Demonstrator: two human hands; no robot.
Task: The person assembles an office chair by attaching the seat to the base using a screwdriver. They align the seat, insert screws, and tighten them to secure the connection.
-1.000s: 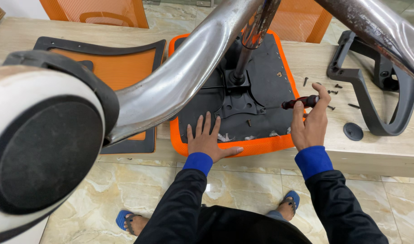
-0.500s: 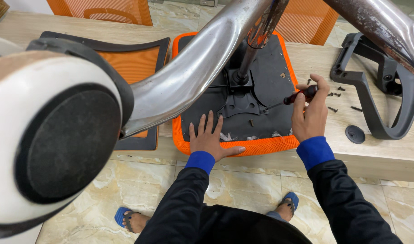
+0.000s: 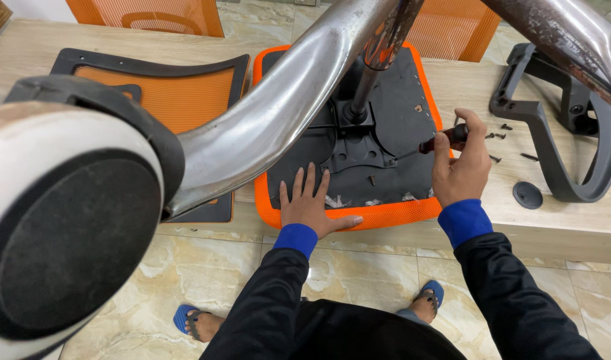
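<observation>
An orange office chair seat (image 3: 385,215) lies upside down on a low wooden table, its black underside and metal mechanism plate (image 3: 356,148) facing up. My left hand (image 3: 313,205) rests flat, fingers spread, on the seat's near edge. My right hand (image 3: 460,165) grips a screwdriver (image 3: 433,143) with a dark red and black handle, its tip pointing left toward the mechanism plate. A chrome chair base leg (image 3: 285,113) with a large white and black caster (image 3: 65,227) looms close to the camera, hiding part of the seat.
An orange mesh backrest (image 3: 160,92) lies left of the seat. A black armrest (image 3: 564,140) and a round black cap (image 3: 527,195) lie to the right, with several loose screws (image 3: 497,136) nearby. My feet in blue sandals stand on the marble floor (image 3: 185,280).
My right hand has moved a little left with the screwdriver, bringing its tip closer to the mechanism plate. My left hand stays flat on the seat. The camera view has shifted.
</observation>
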